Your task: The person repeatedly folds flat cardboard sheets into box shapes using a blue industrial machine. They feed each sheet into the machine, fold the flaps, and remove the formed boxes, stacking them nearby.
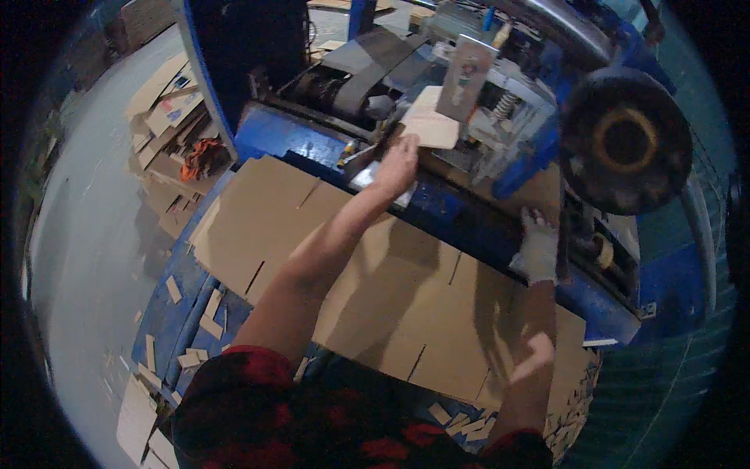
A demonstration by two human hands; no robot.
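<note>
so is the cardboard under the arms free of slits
No, several dark slits run into the cardboard from its edges.

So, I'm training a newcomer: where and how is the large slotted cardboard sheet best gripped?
Probably by the near long edge, between slots, from the person's side: the cardboard sheet lies flat, and its far edge runs along the blue machine frame.
</note>
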